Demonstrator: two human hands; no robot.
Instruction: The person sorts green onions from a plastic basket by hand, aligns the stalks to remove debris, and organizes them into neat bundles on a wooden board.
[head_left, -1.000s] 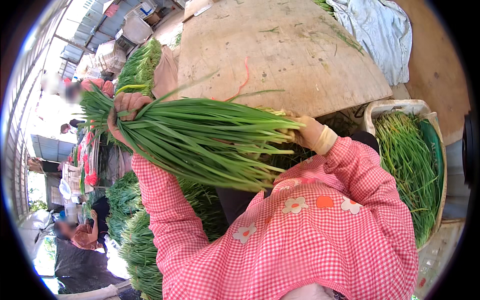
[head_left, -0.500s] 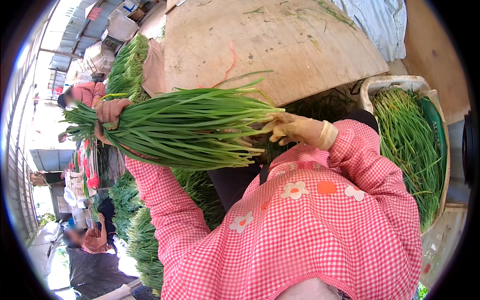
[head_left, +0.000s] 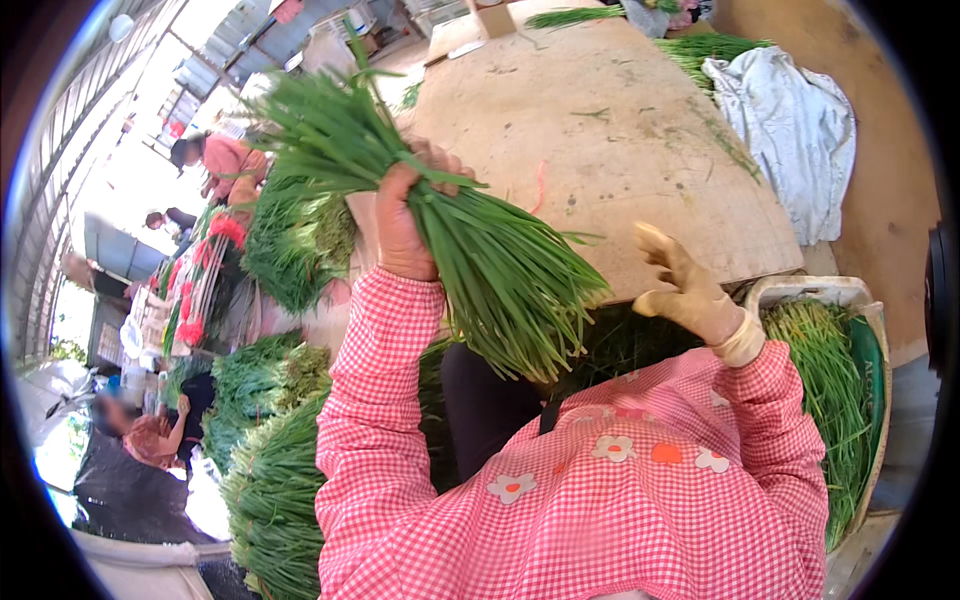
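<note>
My left hand (head_left: pixel 405 225) is closed around the middle of a thick bundle of green garlic chives (head_left: pixel 510 270). The leafy tips fan out to the upper left, while the pale cut ends slant down to the right above my lap. To the right of those ends, my right hand (head_left: pixel 690 290), in a pale yellowish glove, holds nothing and has its fingers apart. It hovers by the near edge of a wooden board tabletop (head_left: pixel 600 150).
A pale crate (head_left: pixel 805 288) full of chives stands at my right. More chives (head_left: pixel 275 490) are heaped at my left. The board carries a red string (head_left: pixel 541 188), leaf scraps and a white cloth (head_left: pixel 790 135). A co-worker (head_left: pixel 225 160) is at the far left, with others nearby.
My left hand has moved right and up with the chives, which have turned from lying level to slanting. My right hand has moved right, away from the cut ends, its fingers spreading.
</note>
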